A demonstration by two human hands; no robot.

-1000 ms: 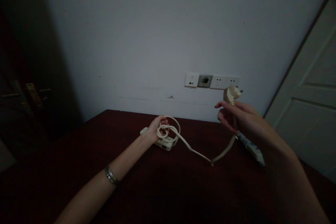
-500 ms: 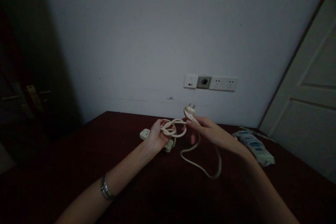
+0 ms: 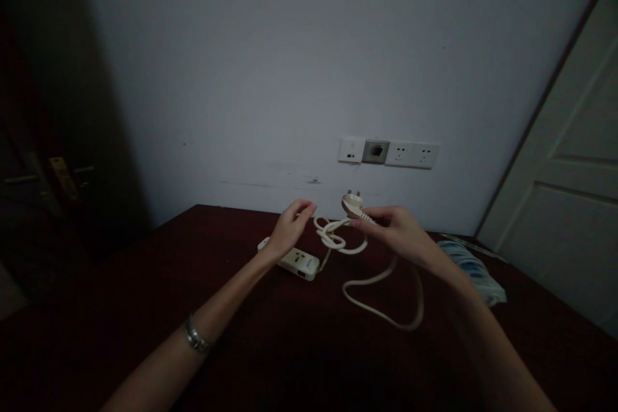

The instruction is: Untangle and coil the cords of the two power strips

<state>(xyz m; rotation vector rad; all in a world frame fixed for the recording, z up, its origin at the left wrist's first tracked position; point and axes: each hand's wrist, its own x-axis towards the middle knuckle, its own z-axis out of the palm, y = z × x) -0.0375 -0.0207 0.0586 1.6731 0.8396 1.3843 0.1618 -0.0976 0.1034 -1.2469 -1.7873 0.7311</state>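
My right hand (image 3: pixel 386 222) pinches the cream plug (image 3: pixel 353 205) where its cord leaves it, and the prongs point up toward the wall. From there the cream cord (image 3: pixel 381 315) hangs in a wide loop low over the dark red table. A loose knot of cord (image 3: pixel 333 238) lies between my hands. My left hand (image 3: pixel 290 228) is just left of the knot, its fingers curled and fingertips close together; whether a strand is in them I cannot make out. Behind and below that wrist rests the white power strip (image 3: pixel 299 262), partly covered by my forearm.
Wall sockets (image 3: pixel 412 154) and a grey wall plate (image 3: pixel 375 151) sit above the table's far edge. A plastic-wrapped item with blue markings (image 3: pixel 476 270) lies on the table (image 3: pixel 232 335) at right. A white door (image 3: pixel 574 167) stands to the right.
My left hand has come off the knotted loops, turning and lifting slightly. The knot has shifted right and looks looser. My right hand has moved slightly right with the plug; more of the power strip shows.
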